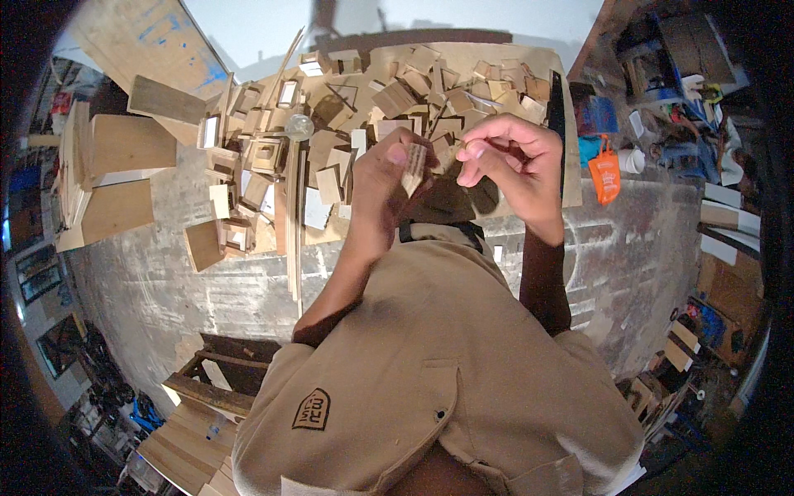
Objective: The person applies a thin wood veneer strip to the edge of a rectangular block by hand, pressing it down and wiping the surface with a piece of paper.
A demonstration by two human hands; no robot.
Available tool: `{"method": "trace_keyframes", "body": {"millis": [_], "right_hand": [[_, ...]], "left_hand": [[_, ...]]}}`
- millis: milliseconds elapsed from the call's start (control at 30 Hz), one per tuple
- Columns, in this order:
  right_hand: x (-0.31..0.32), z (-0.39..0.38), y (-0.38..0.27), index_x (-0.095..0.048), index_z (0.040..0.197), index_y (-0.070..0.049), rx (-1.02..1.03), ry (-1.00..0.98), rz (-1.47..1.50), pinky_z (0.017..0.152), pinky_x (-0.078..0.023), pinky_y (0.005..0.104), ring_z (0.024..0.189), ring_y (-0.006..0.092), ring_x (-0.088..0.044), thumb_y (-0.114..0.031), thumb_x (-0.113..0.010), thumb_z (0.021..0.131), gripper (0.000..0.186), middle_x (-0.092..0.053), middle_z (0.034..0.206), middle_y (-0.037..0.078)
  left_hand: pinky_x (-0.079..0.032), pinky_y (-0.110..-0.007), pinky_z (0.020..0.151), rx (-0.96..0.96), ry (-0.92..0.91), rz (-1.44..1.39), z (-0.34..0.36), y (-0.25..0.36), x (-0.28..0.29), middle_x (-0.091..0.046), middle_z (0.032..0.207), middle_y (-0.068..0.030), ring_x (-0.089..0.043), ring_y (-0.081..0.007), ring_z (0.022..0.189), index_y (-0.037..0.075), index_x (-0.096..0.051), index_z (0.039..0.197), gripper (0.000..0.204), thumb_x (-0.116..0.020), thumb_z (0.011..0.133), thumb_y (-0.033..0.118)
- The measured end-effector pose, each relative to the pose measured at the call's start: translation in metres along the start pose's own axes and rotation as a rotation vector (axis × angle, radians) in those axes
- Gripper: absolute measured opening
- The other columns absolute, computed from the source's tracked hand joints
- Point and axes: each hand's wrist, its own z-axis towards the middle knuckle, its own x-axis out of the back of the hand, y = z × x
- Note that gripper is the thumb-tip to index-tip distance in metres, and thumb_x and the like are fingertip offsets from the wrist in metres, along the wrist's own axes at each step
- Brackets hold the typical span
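My left hand [376, 186] is closed round a small pale wooden block [414, 171], its thumb along the side. Just to the right, my right hand [523, 169] pinches with thumb and forefinger; whatever is between the tips is too small to make out. The two hands are a little apart, above the near edge of a wooden board [542, 62]. Spread over that board beyond them are several small wooden pieces [395, 99], some joined into little boxes [266, 155].
Long thin wooden strips [294, 215] lie left of my left forearm, with a clear round object [298, 126] by their far end. Larger wooden panels [132, 145] stand at far left. An orange bag [605, 174] and a white cup [632, 160] are at right.
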Motion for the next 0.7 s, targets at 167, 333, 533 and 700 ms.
{"method": "trace_keyframes", "body": {"millis": [167,333,533,700], "right_hand": [[-0.009,-0.003,-0.006,-0.065,0.102,0.002,-0.062,-0.020,0.000,0.060,-0.056,0.0231,0.070,0.0119,-0.068,-0.003,-0.062,0.094,0.010,-0.068,0.088,0.008],[-0.019,-0.007,-0.007,-0.064,0.098,0.001,-0.108,0.033,-0.015,0.058,-0.055,0.0226,0.068,0.0103,-0.067,-0.001,-0.063,0.093,0.005,-0.067,0.086,0.006],[-0.021,-0.011,0.022,-0.064,0.096,-0.002,0.066,0.097,-0.369,0.052,-0.051,0.0252,0.063,0.0070,-0.064,0.002,-0.067,0.085,0.012,-0.067,0.084,0.005],[-0.028,-0.011,0.033,-0.062,0.093,-0.008,0.277,0.110,-0.653,0.054,-0.054,0.0333,0.065,0.0251,-0.067,-0.002,-0.069,0.080,0.016,-0.065,0.086,0.010]], "left_hand": [[-0.044,-0.024,0.065,-0.404,-0.068,0.522,0.000,0.000,0.001,-0.060,0.077,0.0007,-0.054,-0.0075,0.071,0.002,-0.062,0.091,0.033,-0.087,0.069,0.007],[-0.048,-0.027,0.064,-0.582,0.091,0.617,0.005,-0.006,-0.006,-0.067,0.077,-0.0074,-0.063,-0.0130,0.071,0.000,-0.066,0.083,0.018,-0.076,0.068,-0.002],[-0.051,-0.028,0.067,-0.474,0.071,0.795,0.005,-0.009,0.005,-0.070,0.080,-0.0102,-0.067,-0.0179,0.073,-0.001,-0.067,0.086,0.019,-0.072,0.069,-0.004],[-0.049,-0.027,0.066,-0.496,0.108,0.786,0.005,-0.033,0.018,-0.069,0.078,-0.0085,-0.063,-0.0133,0.070,-0.001,-0.066,0.086,0.011,-0.069,0.076,-0.003]]}}
